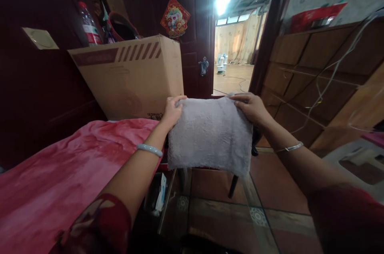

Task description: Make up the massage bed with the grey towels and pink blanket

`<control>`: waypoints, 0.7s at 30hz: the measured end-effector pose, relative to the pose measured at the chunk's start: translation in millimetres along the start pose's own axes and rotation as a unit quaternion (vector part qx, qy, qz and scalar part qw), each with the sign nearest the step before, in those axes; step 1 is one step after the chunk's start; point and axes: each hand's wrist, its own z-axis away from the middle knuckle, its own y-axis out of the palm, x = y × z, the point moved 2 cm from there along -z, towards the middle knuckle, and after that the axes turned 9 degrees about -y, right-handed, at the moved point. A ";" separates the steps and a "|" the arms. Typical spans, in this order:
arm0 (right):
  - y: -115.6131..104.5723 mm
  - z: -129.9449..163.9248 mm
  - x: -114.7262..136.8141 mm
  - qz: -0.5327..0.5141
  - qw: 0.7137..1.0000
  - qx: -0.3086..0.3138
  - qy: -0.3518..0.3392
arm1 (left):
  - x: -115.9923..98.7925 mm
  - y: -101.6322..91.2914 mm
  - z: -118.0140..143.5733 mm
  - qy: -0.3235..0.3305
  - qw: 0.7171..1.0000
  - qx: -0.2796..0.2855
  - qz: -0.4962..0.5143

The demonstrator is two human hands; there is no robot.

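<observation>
Your left hand [173, 112] and right hand [250, 107] are well apart, each pinching a far corner of the grey plush cloth [208, 134], spread in front of you over what seems a dark-legged stool [233, 187] — that two-corner grip likely keeps it flat. Past the pink blanket [78, 166] on your left, a cardboard box [129, 82] hides its contents. On or just behind it stand a red-capped bottle [90, 26] and a round container [122, 27] — you can't tell what either holds.

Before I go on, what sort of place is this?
Probably a bedroom in a home: a pink blanket lies spread at the left, a cardboard box stands beyond it, and a red decoration hangs on the door.
</observation>
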 end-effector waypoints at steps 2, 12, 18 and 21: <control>5.6 0.3 -5.3 0.004 0.997 0.054 0.060 | 3.8 4.7 -3.6 -0.013 0.999 0.033 -0.039; 3.6 12.9 22.6 0.252 0.960 0.098 -0.076 | -13.9 -14.8 29.9 0.083 0.980 0.004 -0.179; 25.6 30.2 43.4 0.197 0.925 0.220 -0.237 | -22.3 -3.9 54.4 0.246 0.916 0.124 -0.292; 24.4 20.8 34.6 0.204 0.914 0.270 -0.223 | -23.9 -2.6 44.0 0.221 0.916 0.144 -0.302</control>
